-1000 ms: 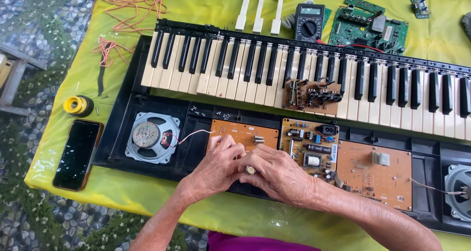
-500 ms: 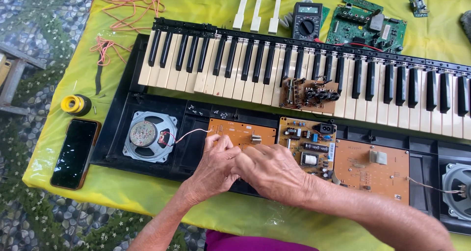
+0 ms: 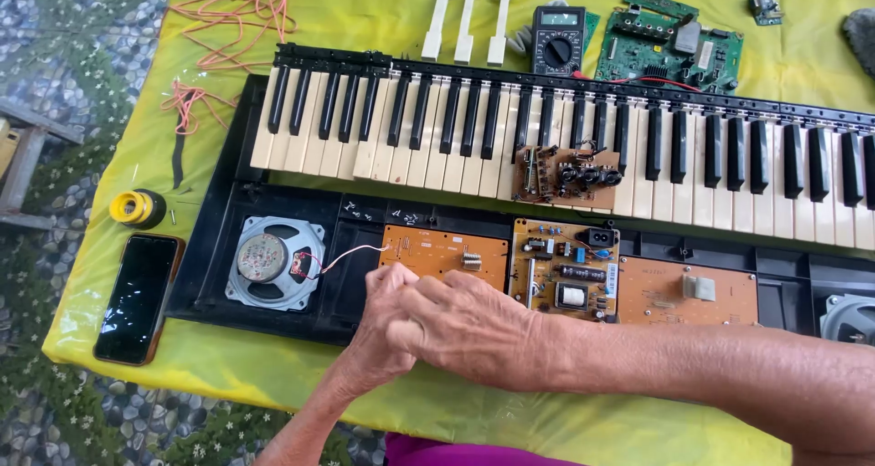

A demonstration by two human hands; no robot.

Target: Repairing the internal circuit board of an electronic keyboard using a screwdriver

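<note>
Left hand: the left hand (image 3: 387, 325) is curled into a loose fist at the front edge of the black keyboard case (image 3: 214, 247). Its fingers are bent in tight. I cannot tell if they hold anything.
Right hand: the right hand (image 3: 474, 329) lies over the left one and touches it. Its fingers are curled too, and what they grip is hidden.
Orange board: a flat orange circuit board (image 3: 447, 252) sits in the case just above both hands. It is smooth, with a small metal part on it.
Speaker: a round grey speaker (image 3: 273, 263) sits to the left of the hands. A thin red and white wire (image 3: 351, 254) runs from it to the orange board.
Power board: a board with black and white blocks (image 3: 565, 270) lies just right of the orange one.
Keys: long cream and black piano keys (image 3: 437, 129) lie in a row above the boards. A small brown board (image 3: 565, 174) rests on top of them.
Cloth: a shiny yellow cloth (image 3: 219, 366) covers the table.
Phone: a flat black phone (image 3: 137, 297) lies at the left, near a yellow roll of tape (image 3: 137, 207).
Far side: a green circuit board (image 3: 670, 42), a dark meter (image 3: 558, 40), three loose white keys (image 3: 469, 15) and tangled orange wires (image 3: 232, 15).
</note>
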